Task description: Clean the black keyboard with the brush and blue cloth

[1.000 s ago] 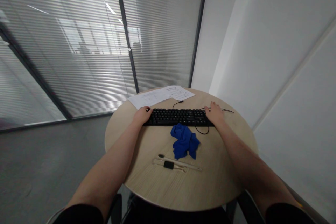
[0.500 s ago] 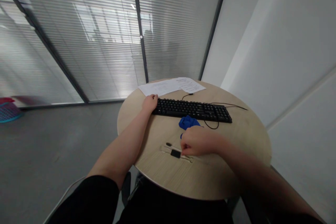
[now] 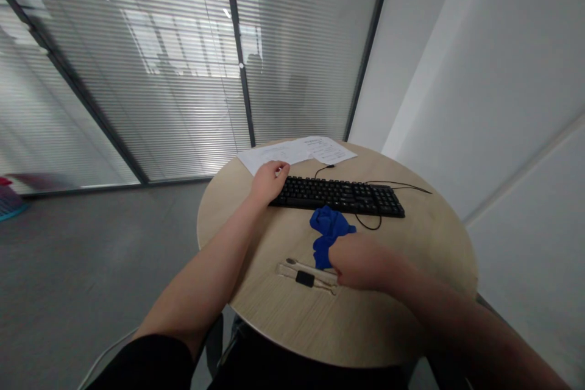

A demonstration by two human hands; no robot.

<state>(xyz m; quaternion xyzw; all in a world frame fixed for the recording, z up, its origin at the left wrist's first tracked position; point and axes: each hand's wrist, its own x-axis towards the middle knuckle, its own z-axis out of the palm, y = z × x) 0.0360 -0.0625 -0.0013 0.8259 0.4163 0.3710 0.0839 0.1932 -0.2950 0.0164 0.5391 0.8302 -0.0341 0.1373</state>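
My left hand (image 3: 270,183) is at the left end of the black keyboard (image 3: 338,195), its fingers curled at that corner, which it partly hides. My right hand (image 3: 356,261) is closed low over the table. Its fingertips meet the end of a slim pale stick (image 3: 313,269) with a small dark oval head, much like a toothbrush. Just in front of that stick lies a black rectangular piece (image 3: 304,279) with thin pale loops on both sides. Crumpled blue cloth (image 3: 329,222) sits between the keyboard and my right hand, which covers part of it.
Printed papers (image 3: 292,151) lie at the back of the round wooden table (image 3: 269,292). Thin black cable (image 3: 372,228) loops out below the keyboard, and more runs behind it. Glass panels with blinds stand behind, a white wall on the right. A basket (image 3: 10,201) is on the floor far left.
My right hand has slid right along the slim stick, uncovering more of the blue cloth. My left hand has shifted slightly right over the keyboard's end. The view has tilted a little.
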